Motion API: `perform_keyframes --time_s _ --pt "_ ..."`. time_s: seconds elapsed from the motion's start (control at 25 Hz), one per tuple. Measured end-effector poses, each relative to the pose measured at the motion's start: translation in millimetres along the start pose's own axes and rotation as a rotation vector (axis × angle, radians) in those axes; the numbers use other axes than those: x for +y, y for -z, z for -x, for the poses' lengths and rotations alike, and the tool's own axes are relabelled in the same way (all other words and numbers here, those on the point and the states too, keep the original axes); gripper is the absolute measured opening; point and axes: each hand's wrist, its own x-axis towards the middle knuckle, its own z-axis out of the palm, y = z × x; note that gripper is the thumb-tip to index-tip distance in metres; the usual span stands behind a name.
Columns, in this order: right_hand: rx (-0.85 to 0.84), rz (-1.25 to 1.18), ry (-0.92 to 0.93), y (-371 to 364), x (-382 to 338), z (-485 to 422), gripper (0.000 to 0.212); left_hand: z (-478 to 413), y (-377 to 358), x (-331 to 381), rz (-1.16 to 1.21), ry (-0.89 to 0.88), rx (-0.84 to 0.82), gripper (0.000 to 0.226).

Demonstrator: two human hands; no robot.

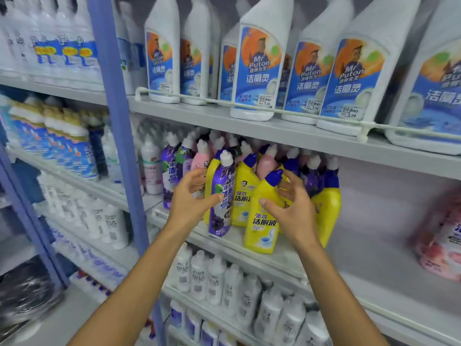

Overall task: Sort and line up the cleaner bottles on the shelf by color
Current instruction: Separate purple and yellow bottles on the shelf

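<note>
Mixed bottles (245,186) crowd the left end of the shelf (386,258), up to its front edge. Bare shelf runs from them to the pink bottles (444,243) at the right end. The left hand (189,198), fingers spread, has its thumb at the purple bottle (222,203). The right hand (293,206), spread and loosely curved, flanks the front yellow bottle (262,221), thumb over it.

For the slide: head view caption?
Left hand by purple bottle, right hand by yellow bottle; colors mixed on shelf.
</note>
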Motion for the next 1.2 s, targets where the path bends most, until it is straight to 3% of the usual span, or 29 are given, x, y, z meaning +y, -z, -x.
perform_keyframes --time_s 0.12,0.24,0.36,0.48,0.72,1.2 --pt "0.021 0.166 -0.072 -6 16 -2 0.083 -19 -20 -12 -0.063 0.01 -0.054 0.068" --pt "-0.052 0.166 -0.135 -7 35 1 0.069 -31 -33 -26 -0.141 -0.013 -0.006 0.061" --pt "-0.06 0.209 -0.089 3 35 8 0.064 -37 -33 -33 -0.203 -0.024 -0.009 0.055" --pt "0.043 0.281 -0.045 22 38 23 0.063 -36 -33 -32 -0.183 -0.02 -0.049 0.053" --pt "0.224 0.51 -0.126 75 51 39 0.068 -21 -62 -31 -0.133 -0.047 -0.172 0.045" --pt "0.281 0.594 -0.155 98 81 7 0.064 -8 -76 -30 -0.166 -0.105 -0.212 0.047"
